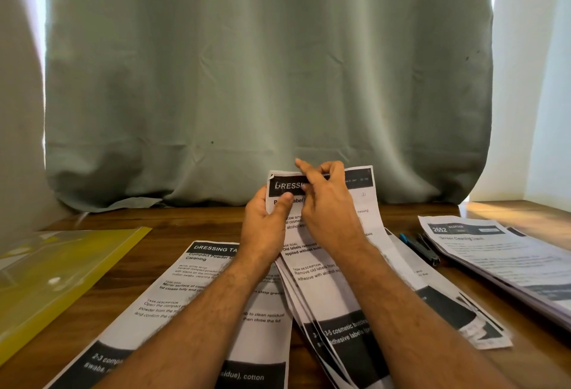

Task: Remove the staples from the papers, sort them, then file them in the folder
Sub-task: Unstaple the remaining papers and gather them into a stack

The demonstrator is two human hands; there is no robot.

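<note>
A stapled bundle of printed papers (332,268) is raised off the wooden table at the middle. My left hand (265,228) grips its upper left edge, thumb on the front. My right hand (324,203) pinches at the dark header strip near the top of the bundle, forefinger sticking up. Whether a staple is there is hidden by the fingers. A loose printed sheet (191,302) lies flat under my left forearm. A yellow see-through folder (58,274) lies at the left. A blue and black staple remover (418,248) lies to the right of the bundle.
A second stack of printed papers (500,258) sits at the right edge of the table (173,221). More sheets (457,305) lie spread beneath the raised bundle. A grey-green curtain (265,79) hangs right behind the table.
</note>
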